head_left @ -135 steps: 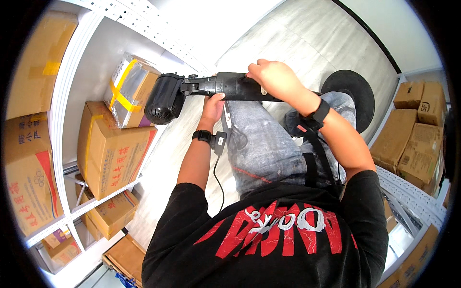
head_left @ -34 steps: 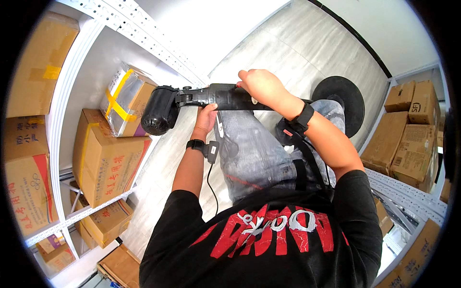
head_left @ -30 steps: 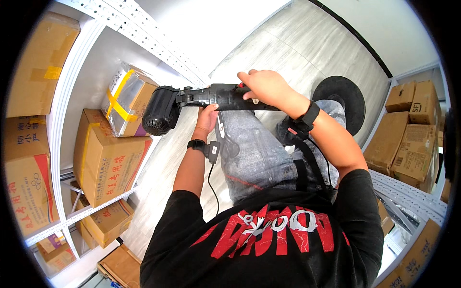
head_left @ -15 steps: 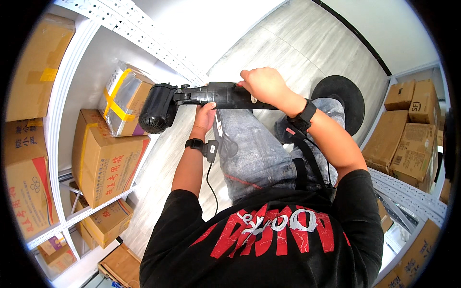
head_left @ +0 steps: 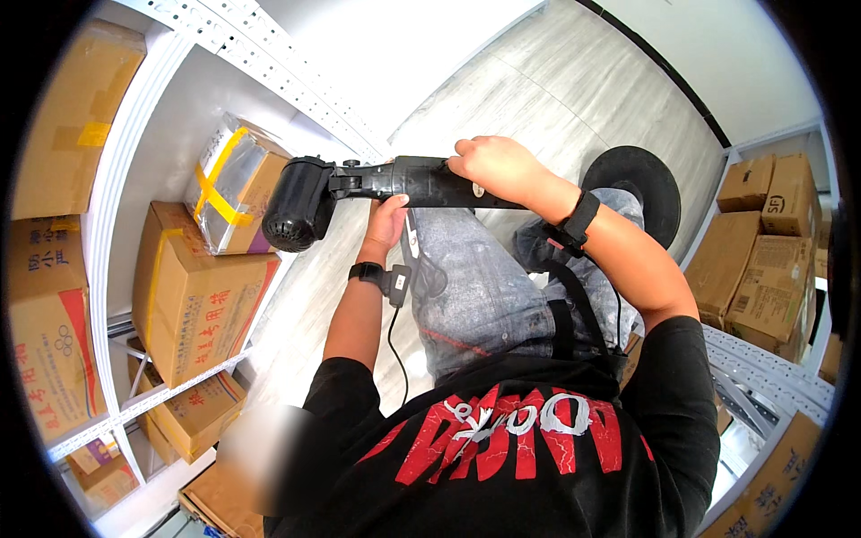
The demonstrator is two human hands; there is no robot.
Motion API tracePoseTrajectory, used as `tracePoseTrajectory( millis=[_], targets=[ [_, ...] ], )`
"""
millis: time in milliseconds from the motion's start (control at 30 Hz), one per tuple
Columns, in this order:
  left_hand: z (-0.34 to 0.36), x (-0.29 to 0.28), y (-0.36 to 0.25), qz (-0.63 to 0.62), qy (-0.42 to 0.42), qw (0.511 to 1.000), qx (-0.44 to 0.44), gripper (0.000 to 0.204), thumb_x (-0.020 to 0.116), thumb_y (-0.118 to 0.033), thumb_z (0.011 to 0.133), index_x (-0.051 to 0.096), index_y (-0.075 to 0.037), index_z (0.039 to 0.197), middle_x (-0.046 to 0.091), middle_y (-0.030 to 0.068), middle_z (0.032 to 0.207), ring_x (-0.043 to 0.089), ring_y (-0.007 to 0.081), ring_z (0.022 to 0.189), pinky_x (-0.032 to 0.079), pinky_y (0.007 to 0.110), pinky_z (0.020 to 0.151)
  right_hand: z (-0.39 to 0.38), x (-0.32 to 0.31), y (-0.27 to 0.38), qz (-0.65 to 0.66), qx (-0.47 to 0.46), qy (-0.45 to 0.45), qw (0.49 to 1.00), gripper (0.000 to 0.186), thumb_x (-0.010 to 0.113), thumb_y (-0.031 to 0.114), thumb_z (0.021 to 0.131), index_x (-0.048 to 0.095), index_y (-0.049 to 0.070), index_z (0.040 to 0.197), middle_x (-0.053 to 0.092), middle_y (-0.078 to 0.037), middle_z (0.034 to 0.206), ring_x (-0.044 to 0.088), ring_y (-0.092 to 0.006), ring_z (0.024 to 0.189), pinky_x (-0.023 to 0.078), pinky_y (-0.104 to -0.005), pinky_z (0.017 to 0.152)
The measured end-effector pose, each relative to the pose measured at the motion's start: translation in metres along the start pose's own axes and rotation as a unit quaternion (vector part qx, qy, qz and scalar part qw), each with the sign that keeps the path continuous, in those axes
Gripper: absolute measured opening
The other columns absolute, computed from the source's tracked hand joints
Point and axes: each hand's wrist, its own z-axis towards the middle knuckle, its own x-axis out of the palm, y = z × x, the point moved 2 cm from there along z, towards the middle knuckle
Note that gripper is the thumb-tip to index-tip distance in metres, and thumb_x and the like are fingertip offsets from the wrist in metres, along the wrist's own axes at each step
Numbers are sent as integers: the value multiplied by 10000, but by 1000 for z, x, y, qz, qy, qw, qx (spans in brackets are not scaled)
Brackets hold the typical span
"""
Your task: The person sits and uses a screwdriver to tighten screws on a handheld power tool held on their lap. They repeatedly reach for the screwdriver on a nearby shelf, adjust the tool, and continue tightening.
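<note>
Head view: the tube (head_left: 432, 182) was held above the legs (head_left: 480, 278) in the left grip (head_left: 387, 221), beside the drum (head_left: 300, 203); the right grip (head_left: 500, 169) was curled at it, contents hidden. Drum-end dropping was judged possible, should left support slacken.

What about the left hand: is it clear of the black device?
No, the left hand is on the black device, its thumb over the edge nearer the person.
</note>
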Motion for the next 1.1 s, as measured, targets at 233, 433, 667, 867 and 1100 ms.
tracePoseTrajectory(
  millis=[233, 433, 667, 867, 1100],
  targets=[
    [-2, 13, -7, 3, 14, 1000, 6, 553, 614, -32, 771, 475, -5, 1305, 585, 106, 1233, 560, 244, 1166, 409, 404, 1055, -1, 11, 1, 84, 106, -53, 989, 57, 608, 89, 780, 625, 38, 800, 642, -153, 773, 655, -342, 766, 529, -438, 672],
    [-3, 15, -12, 38, -4, 999, -33, 460, 618, -27, 795, 532, -7, 1246, 616, 96, 1178, 588, 240, 1115, 441, 395, 1014, 9, 2, -12, 124, 249, -33, 960, 156, 658, 164, 795, 657, 9, 801, 662, -219, 791, 659, -383, 798, 525, -471, 702],
    [-23, 40, -28, 48, -8, 998, -39, 771, 619, 24, 775, 311, -52, 1477, 499, 79, 1330, 489, 210, 1225, 393, 347, 1047, 7, -20, -7, 90, 203, 26, 975, 230, 694, 237, 800, 647, 16, 843, 661, -181, 787, 651, -377, 802, 515, -467, 687],
    [-20, 35, -19, 51, 20, 999, 0, 691, 605, 2, 828, 341, -56, 1463, 502, 83, 1347, 496, 206, 1232, 396, 354, 1051, -3, -23, 7, -84, 22, -31, 996, 91, 649, 138, 728, 638, 91, 805, 650, -78, 780, 658, -260, 732, 544, -388, 627],
    [-5, 37, -22, -23, -40, 998, -29, 554, 647, -105, 893, 437, -90, 1405, 569, 72, 1277, 561, 203, 1165, 465, 389, 981, 8, -11, -4, -112, 5, 10, 994, 53, 621, 150, 754, 653, 108, 757, 651, -70, 734, 672, -250, 709, 544, -369, 615]
  ],
)
